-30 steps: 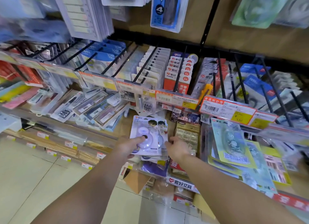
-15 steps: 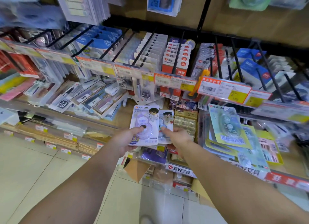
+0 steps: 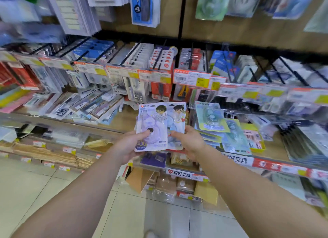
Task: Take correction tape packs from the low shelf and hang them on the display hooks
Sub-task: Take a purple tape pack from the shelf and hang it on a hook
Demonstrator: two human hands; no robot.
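The left hand (image 3: 130, 146) had its thumb clamped over the purple correction tape pack (image 3: 152, 127), held upright. Just right of that grip, overlapping behind it, sat the blue pack (image 3: 177, 120), pinched at its lower edge by the right hand (image 3: 190, 142). Display hooks (image 3: 159, 56) ran above both grips.

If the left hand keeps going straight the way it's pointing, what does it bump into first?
Probably the price tag strip on the hook row above. The left hand holds the purple correction tape pack, so the pack's top edge would likely touch first. Depth is hard to judge.
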